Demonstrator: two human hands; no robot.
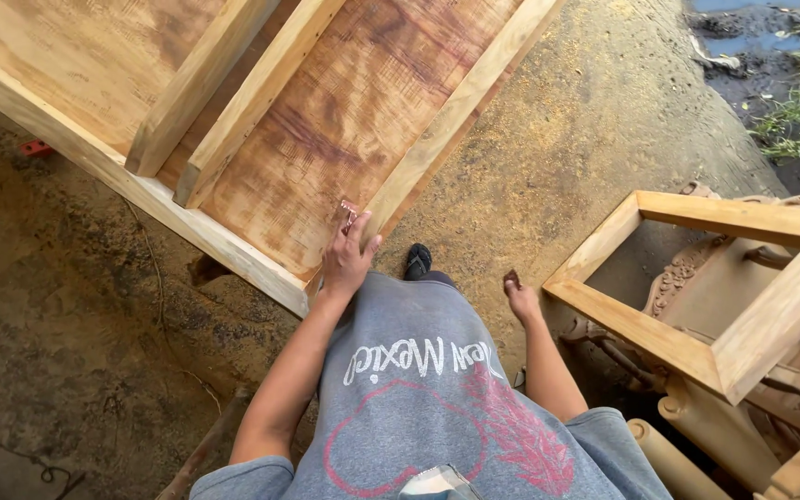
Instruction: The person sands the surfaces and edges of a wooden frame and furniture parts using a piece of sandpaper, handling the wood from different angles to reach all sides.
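A large wooden panel frame (233,250) with a reddish plywood back and pale rails lies tilted on the dirt floor ahead of me. My left hand (346,259) rests at its near corner, fingers holding a small pinkish object (349,211) against the plywood beside a rail (456,111). My right hand (520,296) hangs at my side, fingers curled around something small and dark; I cannot tell what it is. Between my hands, my foot (418,261) in a dark shoe shows below my grey shirt.
A second pale wooden frame (696,347) stands at the right over carved wooden furniture parts (687,273). Sawdust covers the dirt floor (557,157). A muddy patch with weeds (789,102) lies at the top right. A small red object (34,147) sits at the left.
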